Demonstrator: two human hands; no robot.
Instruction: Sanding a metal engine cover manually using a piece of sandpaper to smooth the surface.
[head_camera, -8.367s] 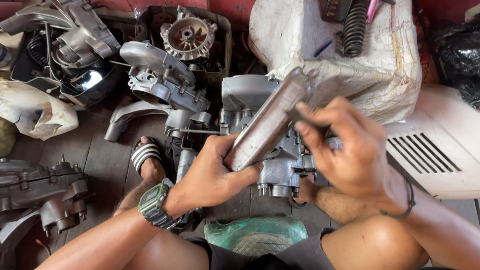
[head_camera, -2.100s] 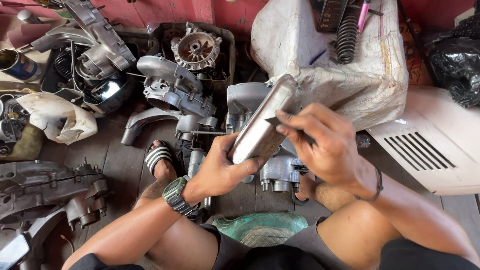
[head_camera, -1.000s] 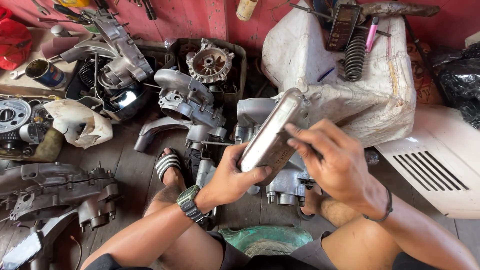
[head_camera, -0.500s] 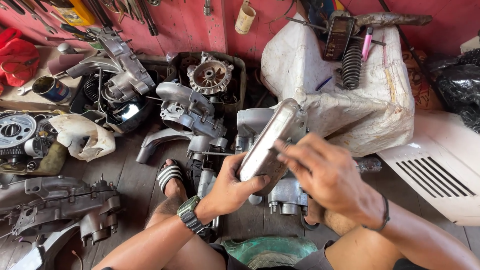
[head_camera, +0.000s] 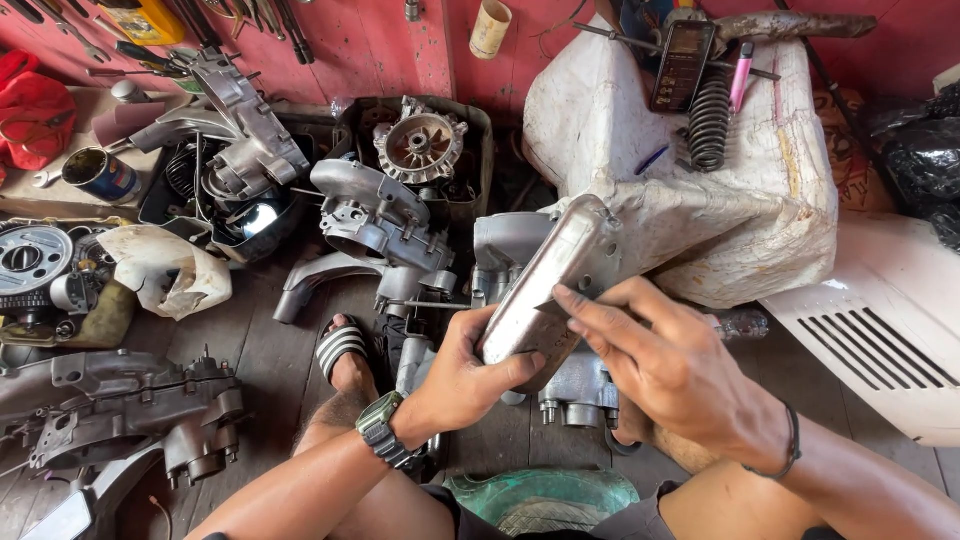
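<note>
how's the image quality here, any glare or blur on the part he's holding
Head view: even, soft light with no hard shadows; a mild sheen runs along the metal cover held between the left hand and right hand, not blown out; both hands look sharp; straight edges bow slightly toward the frame corners.

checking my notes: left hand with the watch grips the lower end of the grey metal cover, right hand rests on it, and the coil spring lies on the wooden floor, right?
Not quite. In the head view the coil spring lies on the white foam block, not on the floor. The rest holds: the left hand, with the watch, grips the metal cover's lower end and the right hand rests on it.
</note>
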